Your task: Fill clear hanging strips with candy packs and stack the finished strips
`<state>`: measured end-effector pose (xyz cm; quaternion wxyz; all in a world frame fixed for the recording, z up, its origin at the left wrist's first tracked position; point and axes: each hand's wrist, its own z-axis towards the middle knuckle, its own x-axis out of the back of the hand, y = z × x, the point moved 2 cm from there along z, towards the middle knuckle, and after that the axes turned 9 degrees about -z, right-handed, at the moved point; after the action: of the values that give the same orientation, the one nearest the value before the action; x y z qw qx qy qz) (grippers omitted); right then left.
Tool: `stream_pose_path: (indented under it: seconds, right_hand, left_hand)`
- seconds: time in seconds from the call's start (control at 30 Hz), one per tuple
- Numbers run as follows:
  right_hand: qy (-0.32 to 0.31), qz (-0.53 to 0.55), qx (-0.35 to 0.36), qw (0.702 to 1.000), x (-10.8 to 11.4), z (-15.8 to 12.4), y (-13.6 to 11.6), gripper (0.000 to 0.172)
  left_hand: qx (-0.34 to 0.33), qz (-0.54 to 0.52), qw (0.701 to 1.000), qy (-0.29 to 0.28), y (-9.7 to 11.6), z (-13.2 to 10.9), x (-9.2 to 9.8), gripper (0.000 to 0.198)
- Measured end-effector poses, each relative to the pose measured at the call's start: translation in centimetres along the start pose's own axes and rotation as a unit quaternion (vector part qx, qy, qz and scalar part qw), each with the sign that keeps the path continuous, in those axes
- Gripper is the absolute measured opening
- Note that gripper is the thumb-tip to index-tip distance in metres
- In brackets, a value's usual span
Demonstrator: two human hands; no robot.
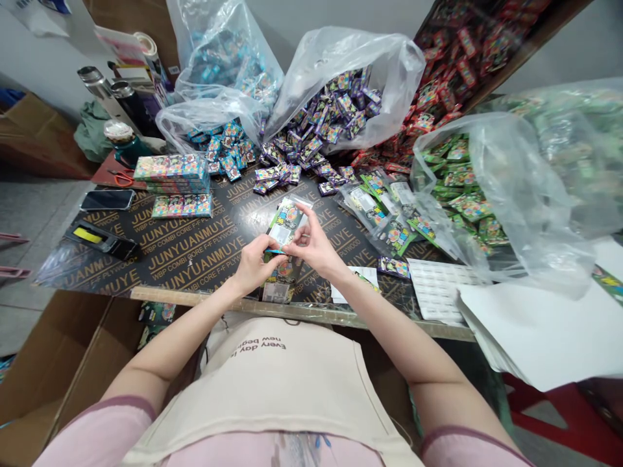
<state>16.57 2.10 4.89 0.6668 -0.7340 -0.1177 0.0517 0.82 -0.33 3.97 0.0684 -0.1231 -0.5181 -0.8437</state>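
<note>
Between my two hands, above the front middle of the black table, is a small printed packet [288,217] in a clear wrapper. My left hand [257,263] pinches its lower left edge between thumb and fingers. My right hand [314,243] curls round its right side, index finger at the upper right corner and thumb along the lower edge. Under my hands a dark printed pouch [277,288] lies at the table's front edge. To the right lie several green printed packets [396,217] in clear sleeves, with a single purple packet [393,266] nearer me.
Clear bags of blue [228,146], purple [341,107] and green packets [470,175] line the back, beside loose red packets [438,97]. Left are stacked boxes [170,170], a phone [107,200] and a black tape dispenser [102,239]. Label sheets [435,288] and white paper [540,331] lie right.
</note>
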Motion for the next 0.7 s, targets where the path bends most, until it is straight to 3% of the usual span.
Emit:
stream_pose_path:
  seconds: [0.1, 0.17, 0.23, 0.3, 0.37, 0.47, 0.57, 0.7]
  right_hand:
    - [0.030, 0.127, -0.097, 0.987, -0.4, 0.0, 1.8, 0.073]
    - [0.061, 0.210, -0.169, 0.961, -0.4, -0.1, 3.3, 0.057]
    - [0.095, 0.274, -0.220, 0.932, 0.1, -0.4, 4.6, 0.042]
    - [0.131, 0.302, -0.230, 0.916, 1.1, -0.8, 5.7, 0.032]
    - [0.174, 0.290, -0.198, 0.920, 2.7, -1.0, 6.5, 0.031]
    - [0.214, 0.234, -0.150, 0.936, 4.7, -1.0, 7.4, 0.037]
    - [0.212, 0.159, -0.124, 0.956, 5.1, -1.2, 7.8, 0.039]
    - [0.158, 0.017, -0.080, 0.984, 4.2, -1.4, 8.0, 0.036]
  left_hand:
    - [0.085, -0.096, 0.992, 0.004, -1.0, -0.5, -0.5, 0.033]
    - [0.170, -0.190, 0.967, -0.020, -2.0, -1.5, -0.9, 0.049]
    - [0.241, -0.252, 0.935, -0.066, -2.8, -2.7, -0.9, 0.045]
    - [0.263, -0.251, 0.928, -0.079, -3.3, -3.3, 0.3, 0.033]
    - [0.230, -0.178, 0.956, -0.036, -3.6, -3.0, 3.0, 0.028]
    - [0.112, 0.043, 0.992, 0.044, -4.3, -1.0, 8.9, 0.027]
    - [0.032, 0.268, 0.962, 0.034, -7.0, 1.2, 14.1, 0.038]
    - [0.086, 0.418, 0.904, -0.026, -13.1, 2.4, 17.4, 0.045]
